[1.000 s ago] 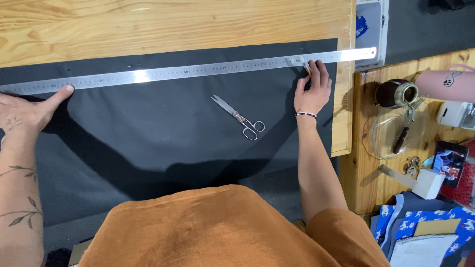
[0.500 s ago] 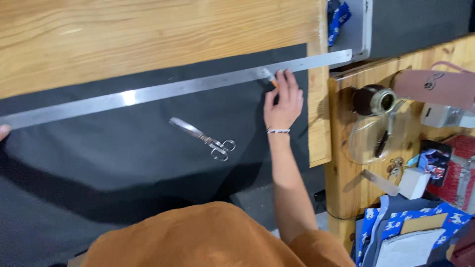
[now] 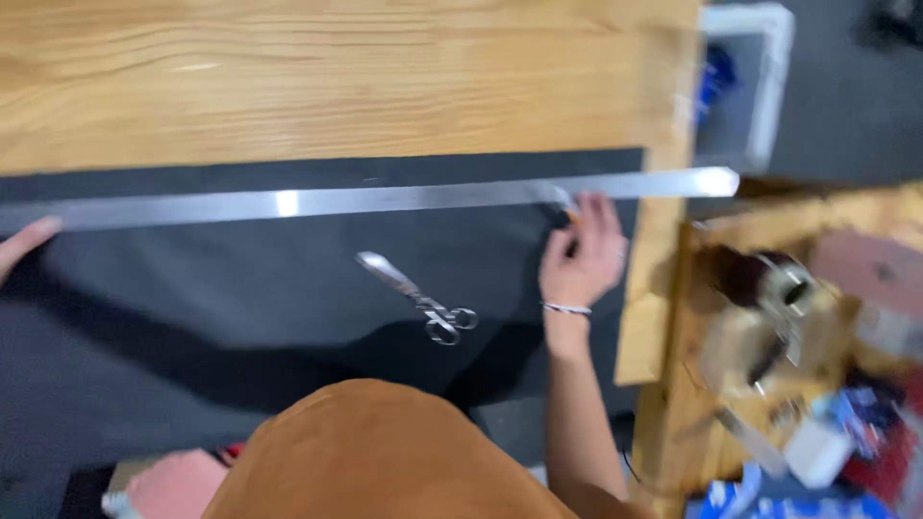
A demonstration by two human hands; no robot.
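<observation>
Both hands lie flat and apart on black cloth (image 3: 192, 317) over the desk (image 3: 336, 77): right hand (image 3: 582, 255) at 3 o'clock touching the ruler (image 3: 385, 200), left hand (image 3: 24, 245) at 9, scissors (image 3: 418, 298) between.

right hand (image 3: 580, 258): palm down, fingers together and extended forward, flat on surface, thin band at wrist | right forearm: bare, runs back toward torso, elbow low right | left hand (image 3: 21, 245): only fingertips show at left frame edge, flat, grip state unreadable
</observation>
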